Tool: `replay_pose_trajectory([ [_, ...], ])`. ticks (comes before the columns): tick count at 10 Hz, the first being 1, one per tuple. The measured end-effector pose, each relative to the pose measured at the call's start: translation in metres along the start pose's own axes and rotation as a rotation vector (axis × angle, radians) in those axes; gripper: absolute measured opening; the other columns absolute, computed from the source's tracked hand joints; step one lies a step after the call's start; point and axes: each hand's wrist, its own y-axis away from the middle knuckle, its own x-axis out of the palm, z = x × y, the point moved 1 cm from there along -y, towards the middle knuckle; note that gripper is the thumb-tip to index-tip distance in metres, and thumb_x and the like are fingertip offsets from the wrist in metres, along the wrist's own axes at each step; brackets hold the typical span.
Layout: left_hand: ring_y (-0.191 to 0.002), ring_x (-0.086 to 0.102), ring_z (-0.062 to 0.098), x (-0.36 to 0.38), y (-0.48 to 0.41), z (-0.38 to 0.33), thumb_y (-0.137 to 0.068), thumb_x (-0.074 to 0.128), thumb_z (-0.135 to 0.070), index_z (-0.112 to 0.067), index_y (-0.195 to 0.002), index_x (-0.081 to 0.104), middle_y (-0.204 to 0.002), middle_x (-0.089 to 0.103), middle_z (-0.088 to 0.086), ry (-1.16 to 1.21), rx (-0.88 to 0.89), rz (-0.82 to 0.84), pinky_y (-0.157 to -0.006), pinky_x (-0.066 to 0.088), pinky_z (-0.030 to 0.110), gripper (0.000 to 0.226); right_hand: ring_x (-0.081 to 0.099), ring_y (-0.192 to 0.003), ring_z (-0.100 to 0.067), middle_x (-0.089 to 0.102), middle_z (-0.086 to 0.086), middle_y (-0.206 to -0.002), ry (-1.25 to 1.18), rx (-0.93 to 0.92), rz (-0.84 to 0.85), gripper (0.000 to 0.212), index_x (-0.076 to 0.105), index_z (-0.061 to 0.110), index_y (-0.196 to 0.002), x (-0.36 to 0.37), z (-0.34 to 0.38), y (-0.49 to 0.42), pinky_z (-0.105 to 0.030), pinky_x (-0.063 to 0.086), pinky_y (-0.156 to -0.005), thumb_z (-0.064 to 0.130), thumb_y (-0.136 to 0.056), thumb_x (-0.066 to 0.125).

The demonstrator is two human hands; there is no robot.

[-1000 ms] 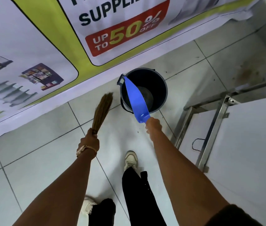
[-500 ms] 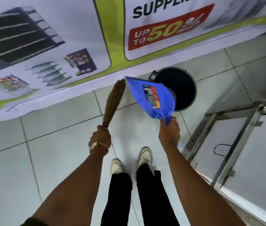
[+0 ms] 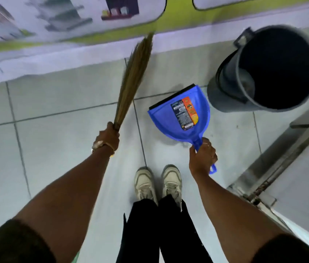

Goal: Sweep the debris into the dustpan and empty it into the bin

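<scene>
My right hand (image 3: 202, 158) grips the handle of a blue dustpan (image 3: 176, 120), which lies low over the white floor tiles with its black lip pointing away from me and a printed label on its face. A dark round bin (image 3: 244, 95) stands just right of the dustpan, its open mouth empty-looking and dark. My left hand (image 3: 107, 138) holds a straw hand broom (image 3: 132, 80) by its base, bristles pointing up and away toward the wall banner. No debris shows on the floor.
A printed banner (image 3: 74, 44) runs along the wall ahead. A metal-framed white table (image 3: 282, 168) stands at the right, close to the bin. My two shoes (image 3: 157, 183) are together on the tiles just behind the dustpan.
The dustpan has come out of the bin, swung left and gone down near the floor beside it. The broom stayed raised in my left hand. The view dropped lower.
</scene>
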Motion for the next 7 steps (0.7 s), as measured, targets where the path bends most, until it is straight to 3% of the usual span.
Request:
replay_pose_trajectory([
  [2,-0.102,0.056,0.046,0.087,-0.086,0.003,-0.094,0.044,-0.025,-0.013,-0.118,0.042,-0.112,0.056,0.026,-0.077,0.079,-0.022,-0.072,0.039,0.043,0.027,0.046,-0.125,-0.037,0.057,-0.016,-0.131,0.011,0.033,0.012,0.045,0.045,0.007,-0.135,0.086,-0.031,-0.071,-0.048,0.036,-0.108,0.017,-0.092,0.055],
  [4,-0.107,0.054,0.048,0.109,-0.121,-0.009,-0.093,0.042,-0.016,-0.012,-0.124,0.038,-0.117,0.055,0.028,-0.121,0.141,-0.082,-0.08,0.042,0.048,0.031,0.049,-0.127,-0.034,0.057,-0.015,-0.134,0.012,0.025,-0.01,0.052,0.045,0.009,-0.137,0.116,-0.037,-0.1,-0.048,0.039,-0.108,0.025,-0.09,0.059],
  [5,-0.118,0.048,0.046,0.106,-0.117,-0.012,-0.092,0.046,-0.015,-0.013,-0.141,0.025,-0.13,0.048,0.027,-0.141,0.128,-0.038,-0.091,0.041,0.052,0.054,0.025,-0.146,-0.028,0.031,-0.01,-0.156,0.086,-0.004,0.047,0.082,0.022,0.009,-0.151,0.112,-0.029,-0.096,-0.047,0.019,-0.121,0.038,-0.087,0.064],
  [6,-0.132,0.037,0.043,0.079,-0.102,-0.014,-0.093,0.052,-0.028,-0.008,-0.149,0.011,-0.147,0.032,0.025,-0.179,0.139,-0.067,-0.102,0.035,0.054,0.073,0.006,-0.151,-0.031,0.012,-0.01,-0.163,0.228,-0.21,0.027,0.086,0.009,0.005,-0.154,0.093,-0.001,-0.079,-0.05,0.008,-0.123,0.039,-0.092,0.056],
  [7,-0.145,0.015,0.039,0.035,-0.07,-0.028,-0.095,0.047,-0.039,-0.002,-0.151,0.004,-0.158,0.011,0.025,-0.26,0.291,-0.181,-0.116,0.018,0.052,0.079,0.002,-0.151,-0.031,0.007,-0.011,-0.163,0.324,-0.474,-0.006,0.077,0.006,0.005,-0.154,0.059,0.048,-0.052,-0.05,0.004,-0.123,0.038,-0.097,0.045],
])
